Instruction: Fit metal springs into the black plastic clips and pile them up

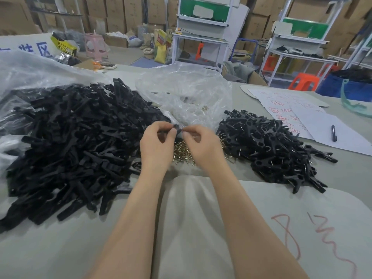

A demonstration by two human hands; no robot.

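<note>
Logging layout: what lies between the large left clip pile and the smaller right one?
Head view: a heap of metal springs, with the left hand and right hand pinching a clip above it.

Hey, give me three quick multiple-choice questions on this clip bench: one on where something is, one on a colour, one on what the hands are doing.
1. Where do the loose springs lie?
A) on the white sheets
B) on the table, just under the hands
C) in a blue bin

2. What colour is the writing on the white sheets?
A) red
B) green
C) black

3. What are the left hand and right hand doing?
A) lying flat on the table
B) pinching one black clip between them
C) each holding a pen

Answers:
1 B, the gold-coloured springs show between and below the two hands.
2 A, red strokes cover the sheets.
3 B, the fingers of both hands meet on the clip.
</note>
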